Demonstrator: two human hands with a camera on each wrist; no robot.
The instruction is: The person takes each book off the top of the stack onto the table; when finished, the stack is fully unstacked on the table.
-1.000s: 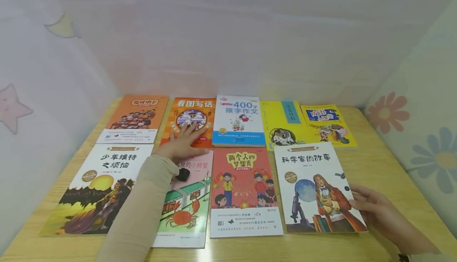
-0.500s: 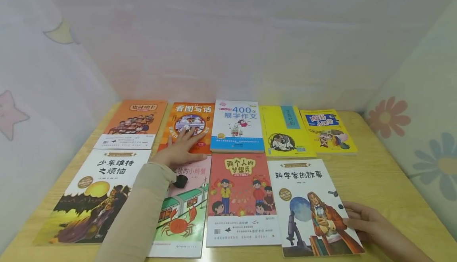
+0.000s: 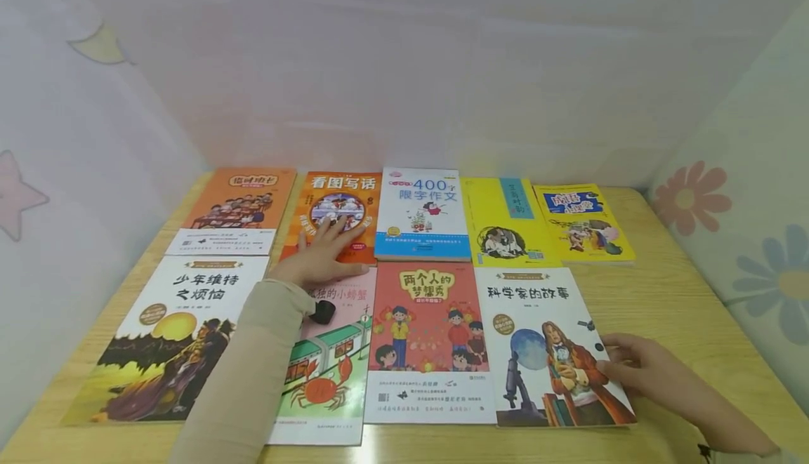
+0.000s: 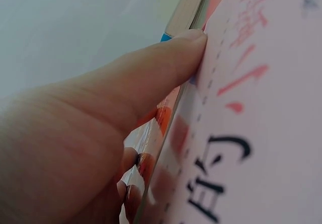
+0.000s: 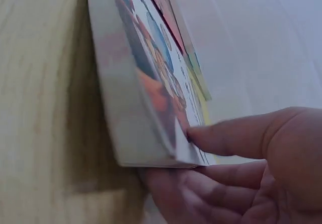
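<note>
White scientist book (image 3: 551, 348), lower-right corner lifted

The scientist book (image 3: 556, 352) lies flat, front right; the orange book (image 3: 338, 204) lies flat behind.

We cannot read the first character of the crab book (image 3: 329, 359)'s title; our left sleeve (image 3: 253, 373) covers it. Our right forearm (image 3: 727, 422) runs off the bottom corner. Both wrist views are blurred, their print unreadable.
</note>
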